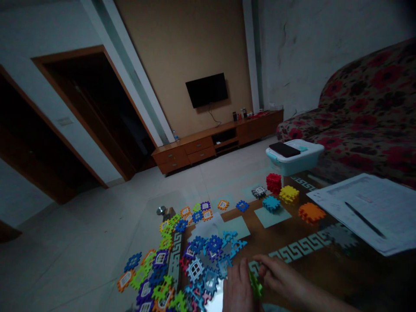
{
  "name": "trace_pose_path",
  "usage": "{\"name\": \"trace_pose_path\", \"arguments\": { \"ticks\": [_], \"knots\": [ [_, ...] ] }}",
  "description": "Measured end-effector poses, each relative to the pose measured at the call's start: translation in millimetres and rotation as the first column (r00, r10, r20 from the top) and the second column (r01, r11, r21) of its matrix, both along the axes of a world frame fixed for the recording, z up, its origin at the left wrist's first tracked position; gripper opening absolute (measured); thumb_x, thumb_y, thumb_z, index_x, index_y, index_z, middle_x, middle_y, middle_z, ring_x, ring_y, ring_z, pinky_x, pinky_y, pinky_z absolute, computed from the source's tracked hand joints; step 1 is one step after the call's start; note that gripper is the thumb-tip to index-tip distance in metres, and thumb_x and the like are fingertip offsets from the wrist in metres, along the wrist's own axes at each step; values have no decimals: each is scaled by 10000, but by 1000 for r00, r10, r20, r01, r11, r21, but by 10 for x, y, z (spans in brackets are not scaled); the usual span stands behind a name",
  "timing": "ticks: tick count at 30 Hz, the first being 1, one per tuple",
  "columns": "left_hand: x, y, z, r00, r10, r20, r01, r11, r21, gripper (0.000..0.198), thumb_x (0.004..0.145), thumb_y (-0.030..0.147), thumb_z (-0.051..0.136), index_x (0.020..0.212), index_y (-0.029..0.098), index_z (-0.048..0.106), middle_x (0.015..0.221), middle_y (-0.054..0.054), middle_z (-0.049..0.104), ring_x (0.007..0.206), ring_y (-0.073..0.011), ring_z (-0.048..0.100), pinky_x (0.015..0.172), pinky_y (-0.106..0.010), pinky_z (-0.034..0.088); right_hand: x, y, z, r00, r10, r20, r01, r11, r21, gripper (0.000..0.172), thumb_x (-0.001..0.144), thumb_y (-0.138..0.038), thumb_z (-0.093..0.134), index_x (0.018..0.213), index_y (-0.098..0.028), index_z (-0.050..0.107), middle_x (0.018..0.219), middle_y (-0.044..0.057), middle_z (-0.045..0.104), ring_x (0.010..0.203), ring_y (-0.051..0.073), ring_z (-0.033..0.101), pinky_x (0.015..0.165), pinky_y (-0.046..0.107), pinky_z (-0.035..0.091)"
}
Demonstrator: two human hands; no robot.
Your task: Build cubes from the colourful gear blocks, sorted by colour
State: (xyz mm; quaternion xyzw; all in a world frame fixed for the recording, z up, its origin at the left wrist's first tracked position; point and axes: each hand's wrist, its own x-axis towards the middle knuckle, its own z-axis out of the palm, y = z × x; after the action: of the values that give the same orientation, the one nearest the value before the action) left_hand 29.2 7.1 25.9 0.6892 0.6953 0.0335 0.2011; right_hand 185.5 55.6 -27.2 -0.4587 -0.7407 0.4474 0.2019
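At the bottom edge, both my hands meet over a glass table top. My left hand (236, 287) and my right hand (280, 274) pinch a small green interlocking plastic tile (255, 284) between them, fingers closed on it. A heap of several colourful tiles (182, 264) with window shapes lies just left of my hands. Farther along the table stand assembled cubes: red (274, 183), yellow (289, 193), blue (271, 203) and orange (311, 212).
A white-and-teal storage box (297, 161) with a dark phone (284, 149) on its lid stands at the table's far end. Papers with a pen (364, 219) lie to the right. A floral sofa (367, 117), a TV cabinet (217, 143) and dark doorways surround the table.
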Motion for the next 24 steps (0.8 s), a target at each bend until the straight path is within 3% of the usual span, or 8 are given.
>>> {"name": "trace_pose_path", "arguments": {
  "ticks": [5,11,15,20,24],
  "knots": [
    [-14,3,-80,994,59,-97,-59,998,-2,725,713,125,515,1426,161,387,1326,-164,560,1225,-305,506,998,-419,430,25,-19,26,1000,-9,0,9,999,39,503,739,-111,492,1221,-189,611,997,94,701,910,225,641,821,322,490],
    [2,42,-97,984,89,-152,-101,992,-74,941,609,198,725,1457,190,317,1438,-163,458,1326,-356,394,1030,-474,411,-35,-33,99,999,1,38,-4,997,77,354,794,-128,454,1056,-163,691,1017,118,698,953,234,627,852,327,466],
    [19,107,-96,993,63,-98,-82,976,-201,882,631,58,648,1444,207,340,1424,-135,475,1306,-315,431,1014,-435,442,-107,-20,42,993,24,117,-36,994,102,329,800,-104,433,953,-169,716,997,110,708,944,229,636,831,310,465],
    [3,69,-37,999,28,-21,-31,981,-192,756,692,14,546,1416,169,397,1385,-121,507,1300,-303,425,1071,-411,398,-243,-77,-39,967,47,249,-79,990,118,333,808,-107,421,934,-159,725,985,133,720,925,250,653,824,331,481],
    [-96,-7,-33,999,2,34,5,978,-207,673,761,20,440,1421,139,388,1413,-136,475,1315,-304,400,1118,-415,340,-379,-210,-168,988,26,149,-46,990,134,332,770,-156,483,995,-197,724,1066,123,721,986,256,647,905,338,481]
  ]
}}
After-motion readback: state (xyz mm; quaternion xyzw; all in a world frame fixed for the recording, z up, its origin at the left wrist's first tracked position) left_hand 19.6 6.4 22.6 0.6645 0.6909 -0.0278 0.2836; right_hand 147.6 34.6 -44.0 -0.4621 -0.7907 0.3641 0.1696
